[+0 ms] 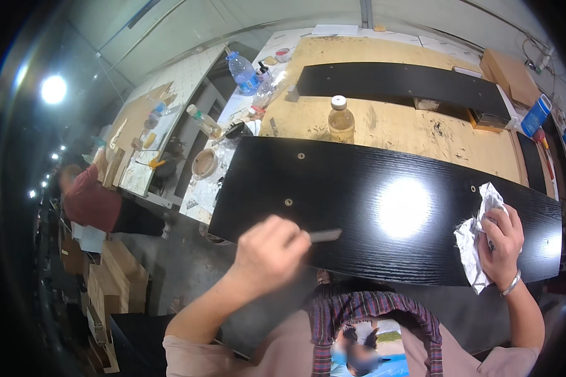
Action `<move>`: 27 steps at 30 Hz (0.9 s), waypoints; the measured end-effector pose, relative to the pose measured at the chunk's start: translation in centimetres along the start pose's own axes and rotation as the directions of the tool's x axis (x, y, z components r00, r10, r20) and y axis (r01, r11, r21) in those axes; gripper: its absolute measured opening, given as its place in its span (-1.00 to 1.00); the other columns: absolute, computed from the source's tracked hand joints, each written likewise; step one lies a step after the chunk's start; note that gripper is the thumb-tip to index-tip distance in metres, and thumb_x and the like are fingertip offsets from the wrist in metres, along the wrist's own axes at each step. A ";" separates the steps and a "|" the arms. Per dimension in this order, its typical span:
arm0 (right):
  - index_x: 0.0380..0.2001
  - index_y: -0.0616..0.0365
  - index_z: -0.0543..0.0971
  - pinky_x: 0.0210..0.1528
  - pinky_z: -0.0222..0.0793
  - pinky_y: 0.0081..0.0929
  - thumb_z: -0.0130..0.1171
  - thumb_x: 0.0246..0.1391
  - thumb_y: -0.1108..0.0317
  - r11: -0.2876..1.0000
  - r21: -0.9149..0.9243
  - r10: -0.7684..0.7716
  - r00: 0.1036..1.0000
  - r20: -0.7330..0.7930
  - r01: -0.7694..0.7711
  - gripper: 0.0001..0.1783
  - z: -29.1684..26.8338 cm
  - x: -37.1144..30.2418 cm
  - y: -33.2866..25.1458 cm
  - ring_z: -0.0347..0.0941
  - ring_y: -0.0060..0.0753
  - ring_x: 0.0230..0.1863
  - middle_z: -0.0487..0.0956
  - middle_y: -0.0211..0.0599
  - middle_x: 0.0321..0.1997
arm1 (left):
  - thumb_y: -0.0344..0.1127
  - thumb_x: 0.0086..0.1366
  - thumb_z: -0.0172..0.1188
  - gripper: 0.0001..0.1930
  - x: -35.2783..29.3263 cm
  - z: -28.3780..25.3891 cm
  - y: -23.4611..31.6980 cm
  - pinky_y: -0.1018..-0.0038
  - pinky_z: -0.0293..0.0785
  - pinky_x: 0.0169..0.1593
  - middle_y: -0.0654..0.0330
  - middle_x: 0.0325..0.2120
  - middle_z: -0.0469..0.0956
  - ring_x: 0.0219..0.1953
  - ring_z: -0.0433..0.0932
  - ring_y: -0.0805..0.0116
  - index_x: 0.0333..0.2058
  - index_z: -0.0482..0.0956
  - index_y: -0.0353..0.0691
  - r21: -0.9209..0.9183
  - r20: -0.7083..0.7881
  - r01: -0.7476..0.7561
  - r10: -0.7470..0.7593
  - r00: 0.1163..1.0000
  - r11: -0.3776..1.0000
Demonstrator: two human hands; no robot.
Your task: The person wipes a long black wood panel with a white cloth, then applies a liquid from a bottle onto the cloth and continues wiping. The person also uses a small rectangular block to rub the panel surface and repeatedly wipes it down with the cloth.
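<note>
Workbench (383, 125) is seen beyond left hand (271, 254) and right hand (502, 248); black board (352, 201) is laid beneath, probably heavy, slick, best edge-gripped. Grey strip (326, 235) is clamped in the left, likely stiff, light, best end-held. White cloth (467, 245) is bunched in the right, presumably soft.

Left hand (270, 252) blurry at near edge of black board (343, 182), fist hiding one end of flat grey tool (326, 236). Right hand (503, 242) covers part of white rag (468, 251) near right edge. Bottle (341, 119) base hidden behind far edge.
</note>
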State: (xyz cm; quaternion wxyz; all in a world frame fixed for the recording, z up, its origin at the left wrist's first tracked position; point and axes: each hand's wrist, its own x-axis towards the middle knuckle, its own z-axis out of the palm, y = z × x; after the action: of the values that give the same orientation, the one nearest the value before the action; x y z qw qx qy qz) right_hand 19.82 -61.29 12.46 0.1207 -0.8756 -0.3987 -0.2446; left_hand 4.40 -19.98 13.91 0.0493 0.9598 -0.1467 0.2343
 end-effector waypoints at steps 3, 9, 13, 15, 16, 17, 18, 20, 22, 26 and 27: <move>-0.35 0.21 0.58 -0.02 0.46 -0.03 0.28 -0.32 0.62 1.000 0.007 -0.012 1.000 0.005 0.012 -0.68 -0.2 0.3 0.0 0.51 0.18 -0.02 0.57 -0.12 -0.18 | -0.47 0.09 0.30 -0.91 -0.6 0.7 -2.7 0.32 0.51 -0.38 0.20 -0.49 0.54 -0.43 0.56 0.21 -0.40 0.66 -0.15 -0.021 -0.080 0.046 -0.048 0.996 0.999; -0.36 0.24 0.58 -0.04 0.46 -0.07 0.30 -0.30 0.64 0.999 0.011 -0.035 0.999 -0.001 0.035 -0.70 -0.1 0.2 0.3 0.52 0.14 -0.03 0.58 -0.13 -0.18 | -0.62 0.09 0.35 -0.81 2.8 2.3 -1.2 0.38 0.46 -0.32 0.13 -0.47 0.58 -0.41 0.55 0.21 -0.28 0.74 -0.31 -0.518 0.087 0.120 -0.087 0.992 0.847; -0.37 0.19 0.59 -0.07 0.47 -0.08 0.33 -0.32 0.60 0.999 0.009 -0.039 0.999 -0.019 0.039 -0.70 0.0 0.2 0.3 0.53 0.08 -0.05 0.58 -0.20 -0.19 | -0.61 0.10 0.37 -0.80 3.6 2.7 -1.1 0.43 0.44 -0.33 0.18 -0.46 0.57 -0.41 0.55 0.31 -0.26 0.76 -0.29 -0.602 0.190 0.187 -0.088 0.978 0.776; -0.37 0.17 0.59 -0.09 0.47 -0.09 0.32 -0.34 0.62 0.999 0.004 -0.039 0.999 -0.022 0.039 -0.68 -0.2 0.3 0.3 0.53 0.06 -0.06 0.59 -0.22 -0.19 | -0.60 0.10 0.37 -0.79 3.9 2.9 -1.2 0.43 0.44 -0.35 0.18 -0.47 0.55 -0.43 0.55 0.31 -0.25 0.76 -0.26 -0.535 0.133 0.184 -0.133 0.982 0.825; -0.37 0.17 0.60 -0.08 0.47 -0.10 0.32 -0.33 0.62 0.999 0.008 -0.038 0.999 -0.020 0.038 -0.68 -0.2 0.3 0.3 0.53 0.06 -0.05 0.59 -0.22 -0.19 | -0.59 0.08 0.38 -0.78 3.8 3.1 -1.3 0.41 0.44 -0.36 0.18 -0.48 0.54 -0.44 0.55 0.29 -0.26 0.77 -0.24 -0.501 0.103 0.149 -0.113 0.988 0.852; -0.37 0.17 0.60 -0.08 0.47 -0.10 0.32 -0.33 0.62 0.999 0.011 -0.037 0.999 -0.019 0.037 -0.68 -0.1 0.3 0.3 0.53 0.06 -0.05 0.59 -0.22 -0.19 | -0.58 0.07 0.38 -0.78 3.8 3.1 -1.3 0.39 0.44 -0.36 0.17 -0.50 0.53 -0.44 0.55 0.26 -0.26 0.77 -0.23 -0.465 0.073 0.115 -0.091 0.993 0.878; -0.37 0.17 0.60 -0.06 0.47 -0.11 0.32 -0.32 0.60 1.000 0.005 -0.027 0.999 -0.017 0.027 -0.70 -0.1 0.3 0.2 0.53 0.05 -0.05 0.59 -0.23 -0.19 | -0.58 0.06 0.39 -0.79 3.7 3.2 -0.9 0.37 0.45 -0.36 0.17 -0.51 0.53 -0.44 0.55 0.24 -0.29 0.77 -0.21 -0.498 0.107 0.062 -0.010 0.994 0.865; -0.37 0.17 0.60 -0.06 0.47 -0.11 0.32 -0.31 0.60 0.999 -0.007 -0.033 0.999 -0.024 0.033 -0.70 -0.1 0.3 0.3 0.53 0.05 -0.04 0.59 -0.23 -0.19 | -0.55 0.04 0.40 -0.81 3.3 1.7 0.5 0.35 0.46 -0.35 0.22 -0.53 0.52 -0.43 0.56 0.24 -0.34 0.78 -0.17 -0.553 0.216 0.025 0.114 0.970 0.833; -0.37 0.17 0.60 -0.06 0.48 -0.11 0.33 -0.31 0.60 0.999 -0.013 -0.043 0.999 -0.028 0.042 -0.70 -0.1 0.3 0.2 0.53 0.04 -0.04 0.59 -0.23 -0.19 | -0.55 0.04 0.40 -0.83 2.9 2.0 -0.9 0.36 0.46 -0.35 0.23 -0.53 0.54 -0.43 0.55 0.25 -0.35 0.78 -0.20 -0.568 0.175 0.026 0.090 0.980 0.823; -0.36 0.17 0.61 -0.06 0.48 -0.11 0.32 -0.31 0.60 0.999 -0.020 -0.037 0.999 -0.030 0.036 -0.69 0.0 0.1 0.3 0.53 0.05 -0.04 0.59 -0.23 -0.18 | -0.56 0.05 0.38 -0.89 2.4 1.9 -3.1 0.36 0.44 -0.40 0.21 -0.52 0.59 -0.50 0.52 0.23 -0.43 0.76 -0.21 -0.456 0.106 0.148 -0.111 0.988 0.877; -0.36 0.17 0.60 -0.06 0.48 -0.12 0.32 -0.31 0.60 0.999 -0.019 -0.037 0.999 -0.028 0.036 -0.69 0.1 0.2 0.2 0.53 0.05 -0.05 0.59 -0.23 -0.18 | -0.56 0.04 0.38 -0.87 1.7 2.0 -2.4 0.37 0.43 -0.41 0.22 -0.53 0.58 -0.51 0.51 0.23 -0.42 0.76 -0.19 -0.466 0.067 0.027 0.005 0.998 0.884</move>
State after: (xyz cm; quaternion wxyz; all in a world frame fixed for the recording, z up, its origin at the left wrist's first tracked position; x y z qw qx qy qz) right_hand 20.10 -61.29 12.45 0.1140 -0.8657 -0.4107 -0.2627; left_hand 7.46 -18.44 12.82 0.2750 0.9278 -0.1949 0.1599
